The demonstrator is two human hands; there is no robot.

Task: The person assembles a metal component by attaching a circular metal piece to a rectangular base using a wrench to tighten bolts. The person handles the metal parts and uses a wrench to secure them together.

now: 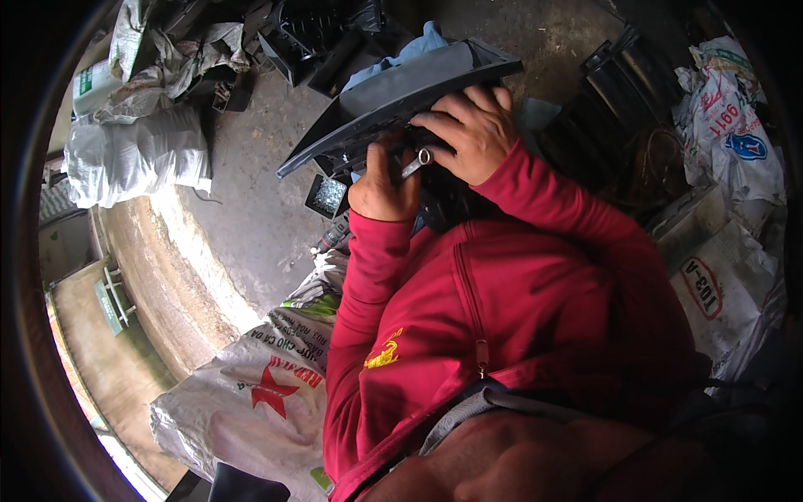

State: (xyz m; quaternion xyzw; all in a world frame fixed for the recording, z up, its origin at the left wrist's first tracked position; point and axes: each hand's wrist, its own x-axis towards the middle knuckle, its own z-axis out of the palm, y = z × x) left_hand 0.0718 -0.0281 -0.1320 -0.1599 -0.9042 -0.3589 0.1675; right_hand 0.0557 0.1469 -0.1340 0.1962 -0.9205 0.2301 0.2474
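Note:
My left hand is closed around a metal ring spanner, whose ring end sticks out beyond the thumb toward my right hand. The spanner's other end is hidden in the fist. A large dark grey plastic panel with a raised rim stands tilted in front of my chest. My right hand grips this panel near its right end, fingers bent over its near side. My left fingers are close against the panel's shadowed underside; whether they touch it I cannot tell.
A small dark box of shiny small parts sits on the floor below the panel, next to a power tool. White sacks lie at lower left, others at right. Black plastic parts are piled beyond; a blue cloth shows behind the panel.

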